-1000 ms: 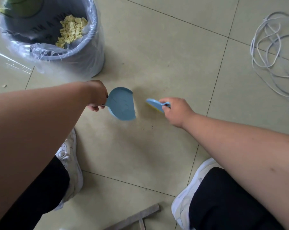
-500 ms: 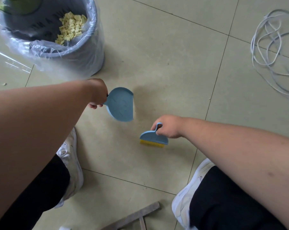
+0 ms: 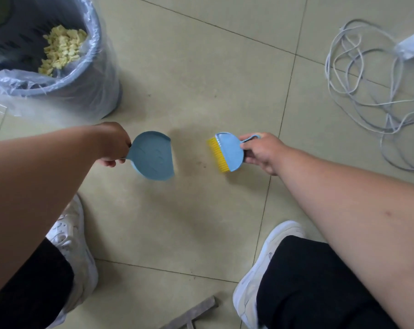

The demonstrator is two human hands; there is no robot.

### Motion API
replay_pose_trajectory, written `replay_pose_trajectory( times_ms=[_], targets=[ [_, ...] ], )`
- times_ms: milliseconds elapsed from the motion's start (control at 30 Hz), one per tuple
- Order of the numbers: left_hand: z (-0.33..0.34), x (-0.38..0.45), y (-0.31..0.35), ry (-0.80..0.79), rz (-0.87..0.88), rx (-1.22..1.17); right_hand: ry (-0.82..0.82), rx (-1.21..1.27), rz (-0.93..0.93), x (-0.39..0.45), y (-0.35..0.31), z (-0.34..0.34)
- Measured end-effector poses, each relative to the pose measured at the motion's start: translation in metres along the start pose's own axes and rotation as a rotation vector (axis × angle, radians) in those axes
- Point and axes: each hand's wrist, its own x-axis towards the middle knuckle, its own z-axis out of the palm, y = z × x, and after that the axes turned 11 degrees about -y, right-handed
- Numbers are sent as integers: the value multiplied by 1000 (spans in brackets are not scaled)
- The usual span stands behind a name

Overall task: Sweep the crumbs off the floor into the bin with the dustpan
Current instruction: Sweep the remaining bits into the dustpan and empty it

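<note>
Since the earlier frame the small blue hand brush with yellow bristles (image 3: pixel 227 151) has swung up to 3 o'clock of the light-blue plastic dustpan (image 3: pixel 152 156). Left hand (image 3: pixel 112 144) clenches the dustpan handle; right hand (image 3: pixel 260 151) grips the brush. Yellow crumbs (image 3: pixel 62 49) lie in the grey bag-lined bin (image 3: pixel 87 91) at 10 o'clock. No legible writing.

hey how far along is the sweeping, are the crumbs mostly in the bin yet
Mostly done, it seems: a heap of yellow crumbs already lies in the lined bin. In hand: the left hand holds the blue dustpan, which looks empty, and the right hand holds the brush, bristles facing the pan. Left: only tiny specks on the floor between them, if anything.
</note>
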Motion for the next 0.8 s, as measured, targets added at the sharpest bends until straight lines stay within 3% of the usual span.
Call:
replay_pose_trajectory(
  times_ms=[167, 233, 300, 567, 800],
  targets=[
    [2, 0, 24, -1, 26, -11, 491, 296, -54, -8, 6, -88],
    [4, -1, 33, -11, 22, -9, 730, 213, -6, -10, 15, -112],
    [7, 1, 37, -13, 20, -33, 860, 26, 44, -15, 26, -124],
    [13, 7, 37, -9, 26, -53, 679, -404, 46, -9, 37, -88],
    [11, 0, 35, -11, 25, 19, 531, -448, -42, -7, 33, -43]
  ],
)
